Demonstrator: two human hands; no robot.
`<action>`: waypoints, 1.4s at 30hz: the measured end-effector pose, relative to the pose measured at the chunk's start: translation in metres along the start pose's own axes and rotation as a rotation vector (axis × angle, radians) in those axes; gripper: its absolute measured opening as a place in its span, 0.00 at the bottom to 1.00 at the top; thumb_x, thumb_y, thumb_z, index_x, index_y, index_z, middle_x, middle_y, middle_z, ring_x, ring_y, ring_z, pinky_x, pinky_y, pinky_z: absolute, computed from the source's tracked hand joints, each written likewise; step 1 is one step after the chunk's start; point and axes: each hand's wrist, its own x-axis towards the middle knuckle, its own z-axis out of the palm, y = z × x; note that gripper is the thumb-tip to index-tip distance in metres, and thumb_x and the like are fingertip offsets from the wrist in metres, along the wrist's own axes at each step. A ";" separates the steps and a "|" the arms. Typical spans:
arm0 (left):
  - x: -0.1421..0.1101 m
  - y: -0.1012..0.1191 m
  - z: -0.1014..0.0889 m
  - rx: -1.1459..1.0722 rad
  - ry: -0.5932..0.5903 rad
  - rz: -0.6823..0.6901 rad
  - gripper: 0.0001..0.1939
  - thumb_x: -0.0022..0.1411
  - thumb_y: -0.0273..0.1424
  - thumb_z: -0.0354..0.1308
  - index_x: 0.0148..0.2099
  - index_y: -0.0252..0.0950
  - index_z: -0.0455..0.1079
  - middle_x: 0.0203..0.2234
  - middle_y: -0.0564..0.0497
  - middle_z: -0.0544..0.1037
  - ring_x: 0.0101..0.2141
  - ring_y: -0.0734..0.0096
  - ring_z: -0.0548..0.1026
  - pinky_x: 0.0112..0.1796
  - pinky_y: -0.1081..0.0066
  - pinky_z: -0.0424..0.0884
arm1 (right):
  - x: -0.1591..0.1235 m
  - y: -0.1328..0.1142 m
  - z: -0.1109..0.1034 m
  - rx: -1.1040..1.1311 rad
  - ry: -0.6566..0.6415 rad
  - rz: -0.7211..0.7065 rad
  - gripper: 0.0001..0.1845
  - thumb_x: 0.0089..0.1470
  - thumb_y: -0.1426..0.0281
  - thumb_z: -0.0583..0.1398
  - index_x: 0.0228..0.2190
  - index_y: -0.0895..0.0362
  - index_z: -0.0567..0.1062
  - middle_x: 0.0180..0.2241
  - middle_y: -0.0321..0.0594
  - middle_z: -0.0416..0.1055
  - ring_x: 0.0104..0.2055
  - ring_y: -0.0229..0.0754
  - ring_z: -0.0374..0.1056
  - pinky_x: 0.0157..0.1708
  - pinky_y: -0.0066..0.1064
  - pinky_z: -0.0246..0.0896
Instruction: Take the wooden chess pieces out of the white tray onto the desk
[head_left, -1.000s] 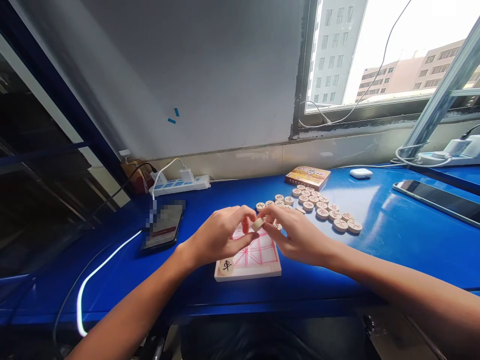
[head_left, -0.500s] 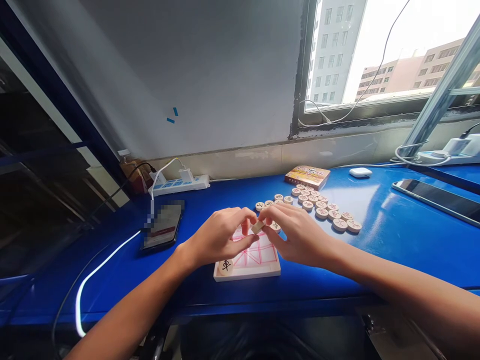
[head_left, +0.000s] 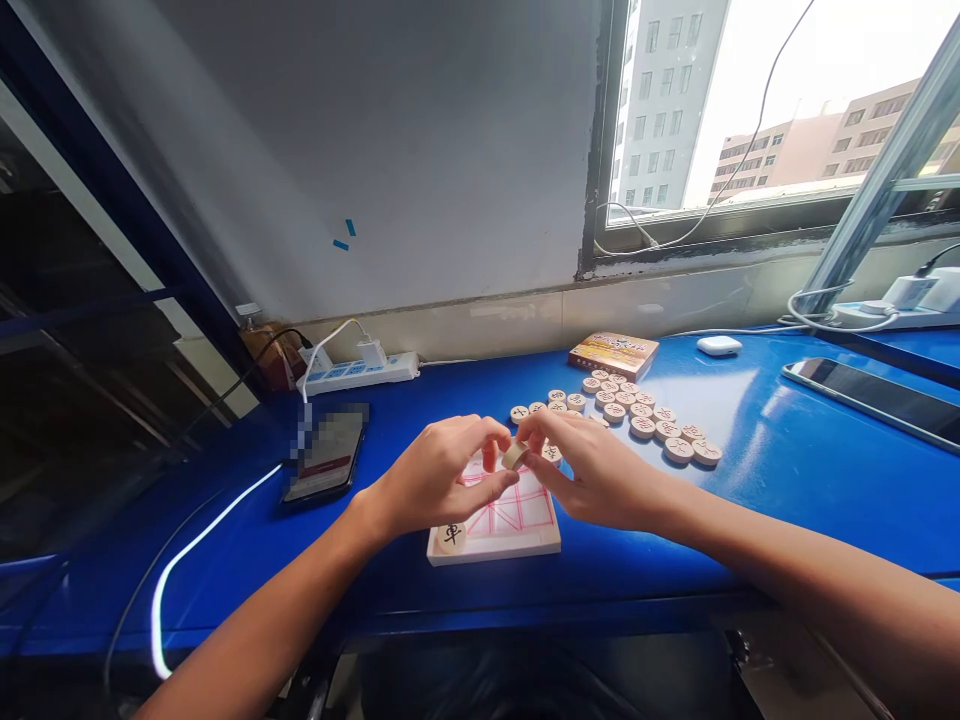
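A round wooden xiangqi piece (head_left: 514, 457) is held up on edge between the fingertips of both hands, its pale rim facing me. My left hand (head_left: 442, 470) is closed on its left side with thumb and fingertips. From the other side my right hand (head_left: 589, 465) grips it between thumb and fingers. Beneath them lies a shallow white tray-like board (head_left: 495, 553) with a pink grid. A piece with a black character (head_left: 451, 537) sits at its near left corner. The hands cover part of the board and some black-marked pieces behind it.
Several red-marked pieces (head_left: 642, 427) lie in rows to the right, black-marked pieces (head_left: 556, 397) behind my hands. A printed box (head_left: 613, 354) stands by the wall. Phones lie left (head_left: 330, 455) and right (head_left: 877, 400); a power strip (head_left: 364, 370) and white case (head_left: 720, 346) sit behind.
The held piece has turned slightly between my fingertips. Both hands stay over the board in nearly the same place, and the other pieces have not moved.
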 end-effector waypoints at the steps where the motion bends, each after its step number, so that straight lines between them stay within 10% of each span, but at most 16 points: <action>1: 0.000 0.000 0.000 0.012 -0.002 0.008 0.07 0.61 0.31 0.56 0.41 0.35 0.64 0.28 0.53 0.72 0.28 0.73 0.70 0.32 0.72 0.64 | 0.000 0.000 0.001 -0.010 0.002 -0.011 0.03 0.58 0.73 0.52 0.37 0.56 0.64 0.34 0.40 0.71 0.36 0.40 0.66 0.35 0.32 0.59; 42: -0.001 -0.001 0.001 -0.129 0.042 -0.005 0.07 0.59 0.26 0.57 0.40 0.35 0.63 0.28 0.55 0.71 0.28 0.77 0.70 0.32 0.76 0.65 | 0.001 0.002 0.007 0.200 0.070 0.056 0.08 0.57 0.68 0.57 0.39 0.56 0.64 0.30 0.36 0.69 0.31 0.36 0.65 0.31 0.30 0.59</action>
